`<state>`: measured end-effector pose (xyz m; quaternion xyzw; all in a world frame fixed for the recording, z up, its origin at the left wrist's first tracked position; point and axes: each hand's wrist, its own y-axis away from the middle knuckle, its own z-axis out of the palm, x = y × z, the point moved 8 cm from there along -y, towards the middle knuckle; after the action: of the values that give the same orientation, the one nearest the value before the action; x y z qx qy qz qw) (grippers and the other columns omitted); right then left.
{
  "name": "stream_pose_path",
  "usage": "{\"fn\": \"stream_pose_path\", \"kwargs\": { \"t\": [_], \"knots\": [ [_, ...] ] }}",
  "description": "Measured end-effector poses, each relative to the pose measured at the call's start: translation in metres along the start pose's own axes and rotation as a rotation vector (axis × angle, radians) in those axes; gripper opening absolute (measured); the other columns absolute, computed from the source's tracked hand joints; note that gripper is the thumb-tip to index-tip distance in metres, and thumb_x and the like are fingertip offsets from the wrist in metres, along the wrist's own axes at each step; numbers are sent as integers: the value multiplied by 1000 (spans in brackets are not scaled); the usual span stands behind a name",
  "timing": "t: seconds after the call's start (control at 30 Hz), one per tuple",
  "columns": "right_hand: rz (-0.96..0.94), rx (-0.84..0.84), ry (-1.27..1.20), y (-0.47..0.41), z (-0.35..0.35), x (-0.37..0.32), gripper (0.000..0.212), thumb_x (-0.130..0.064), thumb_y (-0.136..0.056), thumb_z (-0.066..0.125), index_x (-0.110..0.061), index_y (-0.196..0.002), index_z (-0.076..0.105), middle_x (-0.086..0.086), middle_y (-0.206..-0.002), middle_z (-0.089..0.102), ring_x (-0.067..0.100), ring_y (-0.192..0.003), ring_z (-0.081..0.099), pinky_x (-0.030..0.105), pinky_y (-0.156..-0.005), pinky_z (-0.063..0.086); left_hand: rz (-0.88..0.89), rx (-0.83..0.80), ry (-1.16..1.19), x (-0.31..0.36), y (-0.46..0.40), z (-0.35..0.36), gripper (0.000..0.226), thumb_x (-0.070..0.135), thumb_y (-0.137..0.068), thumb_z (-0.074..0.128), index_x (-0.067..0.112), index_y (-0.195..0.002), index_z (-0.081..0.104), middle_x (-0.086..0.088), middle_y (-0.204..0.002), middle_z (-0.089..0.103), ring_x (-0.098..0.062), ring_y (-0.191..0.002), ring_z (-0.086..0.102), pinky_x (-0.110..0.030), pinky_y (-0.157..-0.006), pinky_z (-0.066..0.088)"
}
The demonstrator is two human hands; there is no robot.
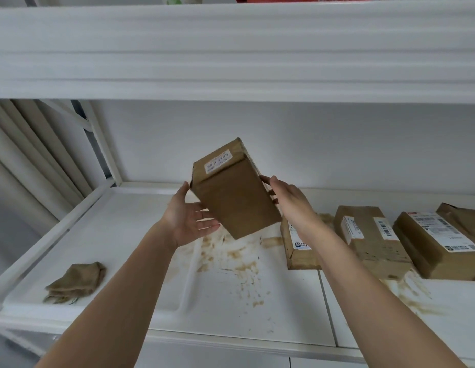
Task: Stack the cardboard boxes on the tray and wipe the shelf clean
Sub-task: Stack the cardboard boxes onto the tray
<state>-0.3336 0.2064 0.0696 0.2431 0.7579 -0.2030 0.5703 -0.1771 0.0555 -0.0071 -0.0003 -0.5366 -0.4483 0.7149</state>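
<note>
A brown cardboard box (pixel 231 192) with a white label hangs tilted above the white shelf (pixel 140 261). My right hand (pixel 287 200) grips its right side, fingers curled round the edge. My left hand (pixel 188 219) lies under its left lower side, palm up, fingers spread and relaxed against it. Three more labelled boxes lie flat on the shelf at the right: one (pixel 297 248) partly behind my right forearm, a second (pixel 372 237), a third (pixel 438 243). Brown stains (pixel 236 258) cover the shelf's middle. A folded brown cloth (pixel 77 282) lies at the left front. No tray is in view.
A thick white upper shelf (pixel 231 54) spans the top of the view, close above the held box. A white frame post (pixel 103 144) stands at the shelf's back left. Another box's corner (pixel 464 219) shows at the far right. More stains (pixel 414 293) lie at the right front.
</note>
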Motion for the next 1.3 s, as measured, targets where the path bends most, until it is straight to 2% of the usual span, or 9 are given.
{"fn": "stream_pose_path", "kwargs": {
  "t": [0.1, 0.27, 0.4, 0.6, 0.8, 0.93, 1.03, 1.2, 1.3],
  "knots": [
    [32, -3, 4, -1, 2, 8, 38, -47, -103, 26, -40, -124, 57, -23, -96, 55, 1, -96, 54, 18, -75, 37, 15, 5, -88, 3, -1, -4, 74, 68, -85, 42, 5, -118, 60, -15, -114, 65, -35, -107, 62, -47, -99, 45],
    [63, -23, -75, -1, 6, 20, 36, -45, -102, 34, -37, -132, 54, -20, -97, 55, 3, -97, 55, 22, -85, 45, 43, -49, -249, 0, 5, 5, 54, 56, -81, 61, 13, -113, 64, -11, -108, 65, -33, -93, 66, -46, -97, 48],
    [101, -26, -125, -3, 8, 31, 38, -47, -99, 43, -36, -134, 54, -15, -101, 58, 9, -99, 57, 28, -85, 49, 45, -89, -311, -4, 8, 11, 53, 59, -79, 63, 24, -119, 61, -11, -121, 63, -34, -108, 64, -53, -107, 34],
    [128, -4, -177, -2, 4, 39, 31, -47, -99, 43, -40, -124, 59, -5, -92, 62, 12, -85, 61, 35, -87, 54, 70, -78, -337, 1, 16, 15, 32, 57, -86, 55, 27, -82, 65, -3, -97, 66, -27, -91, 62, -49, -101, 36],
    [269, 5, -264, 5, 1, 45, 36, -50, -100, 37, -27, -113, 61, 7, -103, 63, 18, -90, 62, 36, -79, 55, 130, -47, -329, 8, 25, 16, 23, 45, -86, 62, 26, -95, 72, -7, -98, 62, -28, -90, 62, -44, -93, 48],
    [439, 5, -520, 14, 4, 66, 38, -43, -102, 40, -12, -96, 62, 7, -82, 64, 20, -75, 58, 36, -73, 55, 220, -101, -332, 16, 34, 28, 25, 24, -93, 60, 18, -116, 66, -4, -96, 61, -22, -86, 61, -38, -92, 50],
    [496, -7, -561, 17, 8, 77, 31, -33, -103, 41, -10, -93, 60, 3, -58, 63, 17, -55, 59, 37, -71, 57, 242, -99, -424, 19, 39, 34, 32, 31, -90, 63, 14, -118, 64, -2, -96, 64, -22, -88, 64, -34, -89, 54],
    [500, -26, -593, 19, 10, 80, 18, -18, -101, 41, -12, -100, 59, 10, -81, 62, 20, -57, 64, 34, -59, 59, 268, -77, -480, 24, 43, 39, 35, 37, -87, 66, 14, -113, 66, -2, -95, 63, -20, -83, 63, -33, -86, 54],
    [522, -57, -635, 22, 12, 88, 25, -26, -103, 39, -11, -105, 58, 7, -71, 64, 19, -48, 64, 33, -57, 56, 278, -80, -510, 25, 47, 44, 35, 39, -85, 68, 17, -111, 67, -2, -98, 64, -19, -84, 64, -32, -86, 55]
  ]
}}
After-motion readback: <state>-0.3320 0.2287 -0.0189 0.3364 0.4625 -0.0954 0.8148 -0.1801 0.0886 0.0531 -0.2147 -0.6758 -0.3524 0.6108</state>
